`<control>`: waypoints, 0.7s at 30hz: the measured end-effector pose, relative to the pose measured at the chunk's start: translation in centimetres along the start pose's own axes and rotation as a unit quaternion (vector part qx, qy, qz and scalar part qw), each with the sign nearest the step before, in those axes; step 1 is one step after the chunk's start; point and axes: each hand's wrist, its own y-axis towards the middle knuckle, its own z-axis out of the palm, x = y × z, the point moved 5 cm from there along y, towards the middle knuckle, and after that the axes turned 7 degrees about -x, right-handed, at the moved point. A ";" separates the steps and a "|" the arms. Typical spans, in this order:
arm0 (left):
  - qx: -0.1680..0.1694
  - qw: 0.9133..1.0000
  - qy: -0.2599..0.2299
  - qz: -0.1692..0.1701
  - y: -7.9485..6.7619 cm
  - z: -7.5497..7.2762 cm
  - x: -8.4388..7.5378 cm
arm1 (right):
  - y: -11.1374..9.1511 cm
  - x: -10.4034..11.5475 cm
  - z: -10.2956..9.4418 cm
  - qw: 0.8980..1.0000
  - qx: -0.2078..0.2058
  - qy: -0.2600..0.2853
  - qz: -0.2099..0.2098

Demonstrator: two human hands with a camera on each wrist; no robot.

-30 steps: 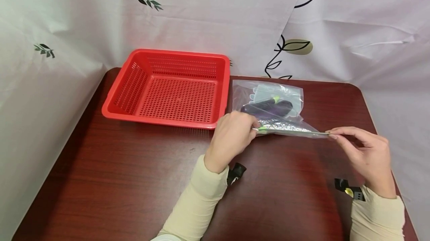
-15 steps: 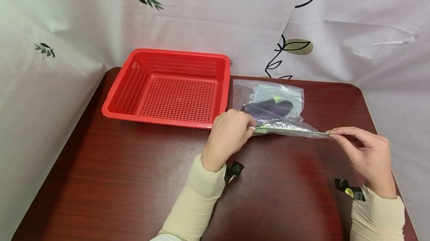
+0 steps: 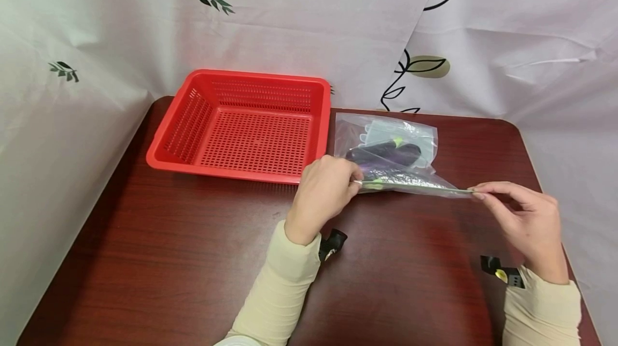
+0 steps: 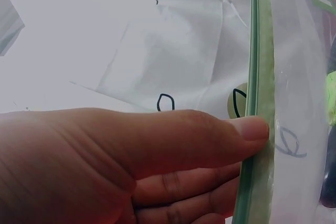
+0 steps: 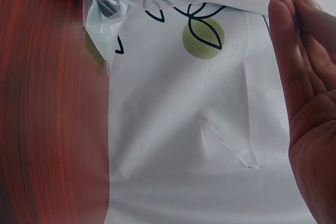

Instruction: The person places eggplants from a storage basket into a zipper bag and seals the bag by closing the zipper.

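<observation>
A clear zip bag [image 3: 347,126] with a green zip strip [image 4: 254,66] lies near the back right of the table, its mouth edge stretched toward me. Dark purple eggplants [image 3: 407,156] with green stem ends show through the plastic. My left hand [image 3: 323,190] pinches the zip edge near its left end, thumb on the strip in the left wrist view. At the strip's right end, my right hand [image 3: 528,217] pinches the corner between thumb and fingers, also seen in the right wrist view. The left hand hides the bag's near left corner.
A red perforated plastic basket [image 3: 241,178] stands left of the bag, close to my left hand. The dark red wooden table [image 3: 145,260] meets white printed cloth [image 3: 270,29] at the back and sides.
My left hand has slid a little to the left along the zip strip, away from the right hand. The right hand holds its place at the corner.
</observation>
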 end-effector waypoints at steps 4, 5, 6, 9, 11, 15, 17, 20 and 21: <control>0.007 1.000 0.002 -0.006 0.0 -0.1 0.1 | -0.1 -0.2 0.0 1.000 0.000 -0.002 0.002; 0.008 1.000 0.002 -0.007 0.0 -0.1 0.1 | -0.1 -0.3 0.0 1.000 0.000 -0.002 0.002; 0.009 1.000 0.003 -0.008 0.0 -0.1 0.1 | -0.1 -0.3 -0.1 1.000 0.000 -0.006 0.003; 0.010 1.000 0.003 -0.008 -0.1 -0.2 0.2 | -0.2 -0.6 -0.1 1.000 0.002 -0.015 0.004; 0.008 1.000 0.006 -0.008 -0.1 -0.3 0.2 | -0.2 -0.7 -0.2 1.000 0.002 -0.019 0.004; 0.006 1.000 0.009 -0.009 -0.1 -0.3 0.4 | -0.3 -1.0 -0.2 1.000 0.002 -0.019 0.003; 0.007 1.000 0.009 -0.010 -0.1 -0.3 0.5 | -0.3 -1.0 -0.3 1.000 0.000 -0.015 0.002; 0.009 1.000 0.007 -0.011 -0.1 -0.4 0.6 | -0.4 -1.1 -0.3 1.000 -0.001 -0.012 0.002; 0.010 1.000 0.006 -0.012 -0.1 -0.4 0.7 | -0.4 -1.1 -0.3 1.000 -0.001 -0.012 0.002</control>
